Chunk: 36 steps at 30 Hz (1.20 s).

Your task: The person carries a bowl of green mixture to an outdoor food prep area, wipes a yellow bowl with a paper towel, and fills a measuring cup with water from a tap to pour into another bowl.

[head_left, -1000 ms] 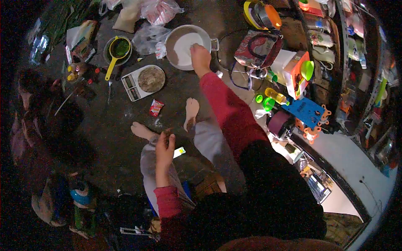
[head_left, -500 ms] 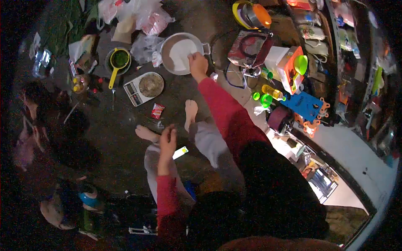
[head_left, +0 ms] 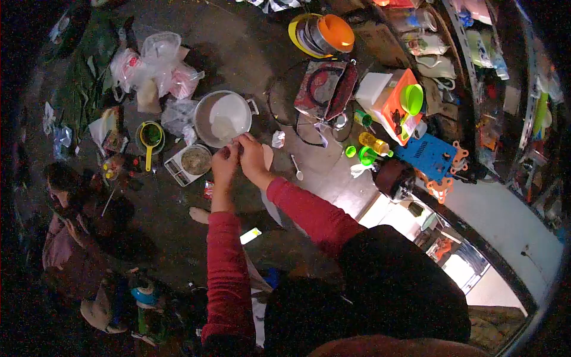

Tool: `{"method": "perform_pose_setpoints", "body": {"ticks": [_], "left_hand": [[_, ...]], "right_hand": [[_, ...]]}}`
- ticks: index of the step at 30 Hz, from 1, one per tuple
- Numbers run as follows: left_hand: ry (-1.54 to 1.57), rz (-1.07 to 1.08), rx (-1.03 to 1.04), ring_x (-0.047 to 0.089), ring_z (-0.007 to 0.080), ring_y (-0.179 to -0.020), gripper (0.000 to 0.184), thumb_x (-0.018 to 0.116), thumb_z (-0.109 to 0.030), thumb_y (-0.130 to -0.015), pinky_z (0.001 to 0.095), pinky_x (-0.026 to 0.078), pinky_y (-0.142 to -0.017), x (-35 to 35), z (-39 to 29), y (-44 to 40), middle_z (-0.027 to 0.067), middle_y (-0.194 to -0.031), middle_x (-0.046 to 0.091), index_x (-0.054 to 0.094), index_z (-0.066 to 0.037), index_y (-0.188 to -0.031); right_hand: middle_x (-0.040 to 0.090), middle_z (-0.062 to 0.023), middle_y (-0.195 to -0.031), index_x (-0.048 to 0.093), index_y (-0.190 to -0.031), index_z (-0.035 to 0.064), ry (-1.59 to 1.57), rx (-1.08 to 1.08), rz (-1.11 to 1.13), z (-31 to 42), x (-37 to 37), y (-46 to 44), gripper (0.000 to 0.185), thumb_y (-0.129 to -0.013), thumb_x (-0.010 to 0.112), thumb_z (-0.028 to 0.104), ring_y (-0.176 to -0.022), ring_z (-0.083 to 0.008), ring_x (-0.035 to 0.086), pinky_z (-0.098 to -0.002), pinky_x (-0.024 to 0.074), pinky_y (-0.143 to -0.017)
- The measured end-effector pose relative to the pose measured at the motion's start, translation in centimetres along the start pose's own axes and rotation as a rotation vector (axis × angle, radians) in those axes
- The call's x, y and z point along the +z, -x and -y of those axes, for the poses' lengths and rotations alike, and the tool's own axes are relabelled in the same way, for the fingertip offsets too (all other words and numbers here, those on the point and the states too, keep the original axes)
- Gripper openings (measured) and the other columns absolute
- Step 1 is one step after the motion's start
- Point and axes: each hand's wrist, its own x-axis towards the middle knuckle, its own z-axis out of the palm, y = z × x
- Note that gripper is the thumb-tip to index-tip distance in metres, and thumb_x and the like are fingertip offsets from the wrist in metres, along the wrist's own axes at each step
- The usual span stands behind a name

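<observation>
My left hand (head_left: pixel 225 165) and my right hand (head_left: pixel 254 159) are close together at the near rim of a large metal pot (head_left: pixel 204 116). The fingers of both are drawn into a pinch. Whatever they hold, if anything, is too small or hidden to name. White material (head_left: pixel 229 110) lies inside the pot, with a paler, translucent patch just beyond my fingertips. Left of my left hand, a round bowl (head_left: pixel 196 159) of greyish contents rests on a white kitchen scale (head_left: pixel 175 170). A small red packet (head_left: pixel 209 189) lies below the scale, partly hidden behind my left wrist.
Plastic bags (head_left: pixel 160 56) and a yellow strainer (head_left: pixel 151 135) are at the left. A person (head_left: pixel 68 232) sits at the far left. Right of the pot are crumpled white paper (head_left: pixel 278 139), a spoon (head_left: pixel 298 171), a handbag (head_left: pixel 321 89), an oil bottle (head_left: pixel 375 144) and stacked basins (head_left: pixel 334 33).
My right hand has left the pot's interior and come back to its near rim. My left hand has moved forward from above my leg to meet it. The camera view has shifted.
</observation>
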Motion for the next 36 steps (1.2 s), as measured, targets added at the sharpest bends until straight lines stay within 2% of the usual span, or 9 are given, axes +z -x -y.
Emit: {"method": "perform_pose_setpoints", "body": {"ticks": [11, 14, 17, 19, 22, 25, 31, 33, 36], "left_hand": [[0.137, -0.12, 0.0, 0.054, 0.0111, -0.057, 0.034, 0.055, -0.027, -0.086, 0.0274, 0.044, -0.054, 3.7, 0.8, -2.7, 0.0072, -0.067, 0.061, 0.056, 0.006, -0.09], [0.265, -0.135, -0.064, 0.054, 0.0098, -0.061, 0.032, 0.053, -0.026, -0.087, 0.0255, 0.044, -0.056, 4.3, 2.2, -3.6, 0.0058, -0.072, 0.062, 0.056, 0.006, -0.092], [0.197, -0.097, -0.07, 0.055, 0.0097, -0.065, 0.031, 0.053, -0.025, -0.088, 0.0245, 0.044, -0.059, 4.2, 3.6, -4.3, 0.0066, -0.075, 0.062, 0.056, 0.006, -0.093], [0.057, -0.078, -0.072, 0.055, 0.0098, -0.066, 0.032, 0.053, -0.024, -0.088, 0.0241, 0.044, -0.06, 3.9, 3.5, -4.6, 0.0073, -0.076, 0.062, 0.056, 0.007, -0.094], [0.002, -0.083, -0.061, 0.056, 0.0104, -0.069, 0.032, 0.053, -0.024, -0.087, 0.0232, 0.043, -0.063, 4.2, 3.4, -5.0, 0.0079, -0.075, 0.062, 0.056, 0.007, -0.095], [-0.043, -0.07, -0.109, 0.057, 0.0107, -0.073, 0.032, 0.052, -0.023, -0.088, 0.0232, 0.044, -0.066, 4.4, 3.9, -5.3, 0.0083, -0.077, 0.062, 0.056, 0.007, -0.095], [0.269, -0.097, -0.078, 0.055, 0.0091, -0.08, 0.032, 0.051, -0.024, -0.089, 0.0237, 0.043, -0.072, 4.7, 6.4, -5.2, 0.0059, -0.088, 0.062, 0.057, 0.006, -0.097], [0.263, -0.099, -0.043, 0.054, 0.0085, -0.08, 0.03, 0.051, -0.024, -0.089, 0.0234, 0.042, -0.074, 4.6, 6.5, -5.2, 0.0043, -0.088, 0.061, 0.057, 0.005, -0.096], [0.294, -0.103, -0.061, 0.053, 0.0079, -0.079, 0.029, 0.05, -0.023, -0.09, 0.0229, 0.042, -0.074, 4.4, 6.5, -5.0, 0.0034, -0.087, 0.06, 0.057, 0.004, -0.096]], "right_hand": [[0.061, -0.0123, -0.072, 0.062, -0.088, 0.003, -0.121, -0.177, 0.56, -6.2, -2.8, -6.4, 0.018, -0.07, 0.059, 0.005, -0.062, -0.022, 0.06, -0.0304, 0.047, -0.058], [0.062, -0.0093, -0.069, 0.064, -0.086, 0.0086, -0.057, -0.092, 0.421, -9.1, -5.1, -12.9, 0.015, -0.072, 0.062, 0.014, -0.06, -0.0178, 0.06, -0.0291, 0.0466, -0.057], [0.06, -0.0101, -0.074, 0.059, -0.076, 0.0093, 0.218, -0.02, -0.108, -11.9, -9.2, -23.8, 0.011, -0.072, 0.057, 0.019, -0.075, -0.0284, 0.058, -0.0432, 0.0423, -0.069], [0.059, -0.0147, -0.08, 0.06, -0.085, 0.0059, 0.489, -0.295, -0.399, -15.8, -10.9, -31.5, 0.023, -0.069, 0.06, 0.022, -0.079, -0.0356, 0.056, -0.044, 0.0438, -0.077], [0.06, -0.0151, -0.094, 0.054, -0.108, 0.006, 0.523, -0.121, -0.263, -17.0, -12.9, -37.9, 0.039, -0.077, 0.056, 0.028, -0.09, -0.0264, 0.057, -0.0383, 0.0446, -0.074], [0.061, -0.02, -0.086, 0.058, -0.096, 0.0029, 1.156, -0.658, 0.119, -18.9, -13.9, -41.2, 0.025, -0.079, 0.051, 0.02, -0.08, -0.0372, 0.058, -0.0466, 0.0478, -0.073], [0.06, -0.0117, -0.088, 0.052, -0.115, 0.0073, 0.409, 0.288, 0.153, -23.4, -13.6, -43.3, 0.042, -0.076, 0.055, 0.023, -0.081, -0.0213, 0.057, -0.0336, 0.0449, -0.071], [0.062, -0.0185, -0.088, 0.062, -0.086, 0.0019, 0.6, -0.133, 0.055, -21.4, -13.0, -41.5, 0.021, -0.08, 0.05, 0.017, -0.074, -0.0331, 0.061, -0.0402, 0.0496, -0.068], [0.062, -0.0138, -0.083, 0.059, -0.099, 0.0041, 0.598, 0.065, 0.114, -18.4, -13.5, -40.1, 0.026, -0.079, 0.05, 0.017, -0.069, -0.0235, 0.059, -0.033, 0.0465, -0.063]]}}
